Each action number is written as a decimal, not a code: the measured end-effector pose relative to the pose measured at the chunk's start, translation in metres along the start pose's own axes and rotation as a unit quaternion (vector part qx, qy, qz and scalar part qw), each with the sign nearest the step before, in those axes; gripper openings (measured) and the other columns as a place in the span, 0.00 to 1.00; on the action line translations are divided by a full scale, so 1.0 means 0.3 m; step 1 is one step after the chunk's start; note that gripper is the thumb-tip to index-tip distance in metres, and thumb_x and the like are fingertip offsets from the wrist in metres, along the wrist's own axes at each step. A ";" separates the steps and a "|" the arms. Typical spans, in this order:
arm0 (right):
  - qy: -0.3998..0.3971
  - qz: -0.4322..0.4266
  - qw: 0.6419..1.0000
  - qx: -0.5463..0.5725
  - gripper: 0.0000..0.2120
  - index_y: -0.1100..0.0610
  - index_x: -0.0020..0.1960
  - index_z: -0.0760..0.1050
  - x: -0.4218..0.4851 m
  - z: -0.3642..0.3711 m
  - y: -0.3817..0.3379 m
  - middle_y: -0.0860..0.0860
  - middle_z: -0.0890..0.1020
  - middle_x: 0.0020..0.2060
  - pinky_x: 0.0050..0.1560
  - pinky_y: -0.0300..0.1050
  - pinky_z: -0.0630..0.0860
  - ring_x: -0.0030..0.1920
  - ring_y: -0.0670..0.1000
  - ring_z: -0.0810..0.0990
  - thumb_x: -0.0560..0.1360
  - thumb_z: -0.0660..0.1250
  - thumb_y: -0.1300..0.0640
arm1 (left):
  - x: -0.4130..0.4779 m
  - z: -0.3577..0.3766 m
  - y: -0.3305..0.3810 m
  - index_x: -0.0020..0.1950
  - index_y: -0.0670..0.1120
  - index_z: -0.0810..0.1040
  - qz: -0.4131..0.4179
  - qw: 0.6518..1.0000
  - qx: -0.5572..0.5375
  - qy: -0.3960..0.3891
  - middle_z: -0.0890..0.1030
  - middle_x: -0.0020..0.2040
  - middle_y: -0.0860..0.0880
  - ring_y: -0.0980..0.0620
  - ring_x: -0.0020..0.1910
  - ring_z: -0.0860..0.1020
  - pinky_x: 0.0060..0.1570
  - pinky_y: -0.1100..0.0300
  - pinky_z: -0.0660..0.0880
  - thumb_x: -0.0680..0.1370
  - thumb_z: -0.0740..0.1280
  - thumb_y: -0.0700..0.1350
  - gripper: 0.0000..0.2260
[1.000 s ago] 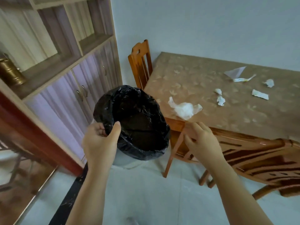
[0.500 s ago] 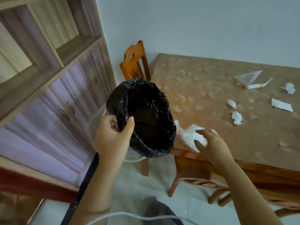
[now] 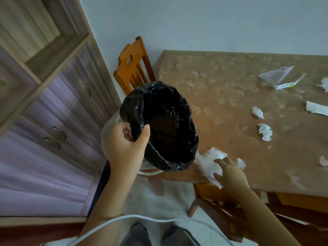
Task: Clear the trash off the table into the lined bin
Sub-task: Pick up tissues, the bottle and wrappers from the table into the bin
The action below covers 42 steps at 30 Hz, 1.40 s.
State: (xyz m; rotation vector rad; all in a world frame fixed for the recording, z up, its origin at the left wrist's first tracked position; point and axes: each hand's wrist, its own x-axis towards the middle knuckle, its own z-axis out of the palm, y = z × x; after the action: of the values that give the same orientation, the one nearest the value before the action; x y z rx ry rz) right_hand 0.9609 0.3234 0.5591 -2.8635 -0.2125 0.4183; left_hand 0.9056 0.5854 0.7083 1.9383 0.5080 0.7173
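Observation:
My left hand [image 3: 125, 144] grips the rim of a pale bin lined with a black bag [image 3: 159, 125], holding it tilted at the near left corner of the brown patterned table [image 3: 221, 89]. The bag's mouth is wide and dark inside. My right hand [image 3: 230, 172] rests on a large crumpled white tissue [image 3: 208, 161] at the table's front edge, fingers curled over it. Further right lie two small tissue wads [image 3: 257, 112] [image 3: 265, 131], a torn white paper strip [image 3: 316, 108] and an opened packet wrapper [image 3: 276, 75].
An orange wooden chair [image 3: 132, 65] stands against the wall behind the bin. A wood and lilac cabinet [image 3: 53, 103] fills the left side. Another chair [image 3: 221, 205] is tucked under the table's front edge. A white cable [image 3: 159, 218] hangs across my lap.
I have stepped closer and the bin has come up beside the table corner. My right hand rose from the chair back to the large tissue and now closes over it.

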 end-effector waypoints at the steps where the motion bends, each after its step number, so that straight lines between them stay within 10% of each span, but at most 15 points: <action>1: 0.004 0.007 1.000 0.001 0.21 0.50 0.64 0.67 0.007 0.009 -0.001 0.53 0.71 0.63 0.43 0.42 0.77 0.51 0.52 0.77 0.72 0.66 0.53 | 0.010 0.006 -0.001 0.36 0.53 0.70 0.002 1.000 -0.007 -0.004 0.74 0.32 0.54 0.65 0.30 0.74 0.29 0.70 0.70 0.70 0.71 0.49 0.09; 18: 0.158 0.005 0.977 0.144 0.07 0.59 0.48 0.76 0.087 -0.113 -0.129 0.56 0.78 0.46 0.28 0.37 0.67 0.35 0.51 0.75 0.70 0.67 0.65 | 0.156 0.003 -0.020 0.36 0.52 0.71 -0.001 0.997 -0.068 -0.025 0.74 0.31 0.54 0.66 0.29 0.73 0.28 0.74 0.69 0.70 0.72 0.45 0.10; 32: 0.387 -0.022 0.895 0.223 0.08 0.55 0.45 0.76 0.119 -0.564 -0.376 0.48 0.75 0.36 0.36 0.35 0.68 0.36 0.43 0.75 0.68 0.68 0.65 | 0.354 -0.065 -0.004 0.35 0.49 0.73 -0.006 0.995 -0.100 -0.023 0.77 0.30 0.50 0.58 0.29 0.75 0.30 0.62 0.71 0.69 0.73 0.47 0.09; 42: 0.316 -0.116 0.910 0.242 0.07 0.53 0.45 0.76 0.156 -0.633 -0.699 0.45 0.74 0.34 0.36 0.28 0.69 0.34 0.42 0.73 0.69 0.67 0.62 | 0.455 -0.062 0.010 0.35 0.48 0.73 0.002 0.988 -0.130 -0.080 0.78 0.31 0.50 0.54 0.32 0.76 0.29 0.62 0.67 0.68 0.73 0.47 0.10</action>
State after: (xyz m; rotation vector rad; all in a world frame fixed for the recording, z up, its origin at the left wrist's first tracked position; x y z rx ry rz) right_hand 1.0391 0.4927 0.7769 -2.2895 -0.2739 -0.4483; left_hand 0.9943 0.6805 0.7541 1.7351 0.2955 0.5929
